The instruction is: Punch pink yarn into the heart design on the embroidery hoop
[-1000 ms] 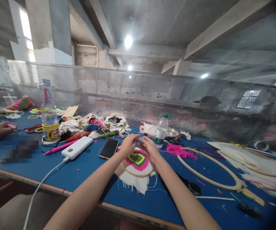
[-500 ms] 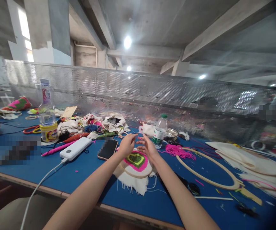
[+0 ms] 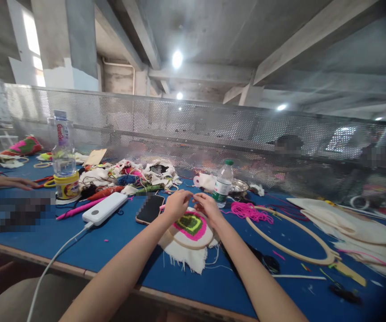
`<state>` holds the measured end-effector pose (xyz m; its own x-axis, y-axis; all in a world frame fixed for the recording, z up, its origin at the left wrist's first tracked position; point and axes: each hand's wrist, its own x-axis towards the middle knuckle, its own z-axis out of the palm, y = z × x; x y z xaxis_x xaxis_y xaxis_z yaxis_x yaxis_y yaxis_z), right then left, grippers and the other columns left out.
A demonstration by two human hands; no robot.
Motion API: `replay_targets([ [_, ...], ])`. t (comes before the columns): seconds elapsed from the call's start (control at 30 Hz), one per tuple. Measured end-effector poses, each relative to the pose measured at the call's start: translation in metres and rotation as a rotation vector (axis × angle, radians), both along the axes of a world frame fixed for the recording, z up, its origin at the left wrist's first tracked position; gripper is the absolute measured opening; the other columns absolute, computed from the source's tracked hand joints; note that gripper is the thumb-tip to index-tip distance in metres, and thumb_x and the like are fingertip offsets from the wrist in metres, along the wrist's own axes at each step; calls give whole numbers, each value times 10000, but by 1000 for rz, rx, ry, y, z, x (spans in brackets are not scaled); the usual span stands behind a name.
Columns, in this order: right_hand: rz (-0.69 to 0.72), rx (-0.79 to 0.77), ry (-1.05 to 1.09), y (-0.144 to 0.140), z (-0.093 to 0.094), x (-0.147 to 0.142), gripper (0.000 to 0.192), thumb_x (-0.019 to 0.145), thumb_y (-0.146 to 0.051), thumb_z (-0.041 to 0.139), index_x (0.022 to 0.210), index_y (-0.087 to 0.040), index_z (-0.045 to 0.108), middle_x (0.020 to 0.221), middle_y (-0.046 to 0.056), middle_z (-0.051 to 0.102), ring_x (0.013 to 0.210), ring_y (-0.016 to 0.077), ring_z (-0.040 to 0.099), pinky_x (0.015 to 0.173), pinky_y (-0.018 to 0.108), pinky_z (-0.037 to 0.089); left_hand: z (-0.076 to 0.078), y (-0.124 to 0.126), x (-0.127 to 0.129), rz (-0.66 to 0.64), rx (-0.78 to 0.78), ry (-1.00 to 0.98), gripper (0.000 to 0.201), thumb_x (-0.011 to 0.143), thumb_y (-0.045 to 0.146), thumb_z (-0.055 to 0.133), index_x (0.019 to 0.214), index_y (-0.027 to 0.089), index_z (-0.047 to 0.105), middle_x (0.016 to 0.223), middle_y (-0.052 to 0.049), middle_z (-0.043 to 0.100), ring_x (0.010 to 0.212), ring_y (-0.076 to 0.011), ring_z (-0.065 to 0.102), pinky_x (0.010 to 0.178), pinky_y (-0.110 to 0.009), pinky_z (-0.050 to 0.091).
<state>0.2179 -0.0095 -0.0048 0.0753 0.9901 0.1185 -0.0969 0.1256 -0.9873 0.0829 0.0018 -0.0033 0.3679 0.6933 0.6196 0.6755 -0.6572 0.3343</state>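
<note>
My left hand and my right hand are raised over an embroidery hoop, their fingertips pinched and nearly meeting. Anything between the fingers is too small to make out. A short pink piece shows beside my left hand; whether that hand holds it, I cannot tell. White cloth with a frayed front edge is stretched in the hoop. On it is a looped yarn pattern in pink, yellow-green and dark green. A phone lies left of my left hand.
Right of my arms are a green-capped bottle, pink yarn and a larger hoop. To the left lie a white power bank with a cable and a heap of yarn scraps. Another person's hand reaches in at far left.
My fingers have closed from a looser, spread pose into pinches, and my fingertips are lower and closer together. The other person's hand has reached further in from the left.
</note>
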Motion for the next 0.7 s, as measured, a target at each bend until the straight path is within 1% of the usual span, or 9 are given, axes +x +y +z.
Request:
replay_targets([
  [0.23, 56, 5, -31, 1, -3, 0, 150, 635, -277, 629, 700, -169, 546, 634, -18, 588, 473, 51, 500, 455, 171, 408, 2, 0, -3, 85, 21, 103, 233, 818, 257, 404, 922, 245, 613, 851, -14, 620, 767, -137, 556, 625, -207, 381],
  [0.4, 38, 71, -163, 5, -9, 0, 187, 623, -318, 627, 690, -166, 541, 604, -17, 577, 477, 73, 507, 462, 198, 409, 3, 0, -5, 143, 15, 195, 224, 808, 258, 408, 887, 237, 617, 822, -24, 611, 722, -143, 551, 576, -211, 358],
  [0.53, 30, 99, -267, 6, -11, 0, 196, 622, -338, 602, 659, -159, 534, 592, -7, 579, 487, 93, 517, 477, 219, 408, 5, 0, -5, 121, 38, 233, 213, 805, 241, 406, 849, 227, 614, 803, -23, 602, 710, -139, 540, 558, -209, 334],
  [0.7, 9, 79, -312, 5, -10, 1, 151, 652, -309, 546, 643, -162, 516, 564, 5, 591, 499, 108, 536, 499, 223, 412, 8, -1, -7, 97, 94, 262, 224, 812, 254, 400, 785, 215, 618, 754, -27, 562, 699, -136, 520, 549, -212, 315],
])
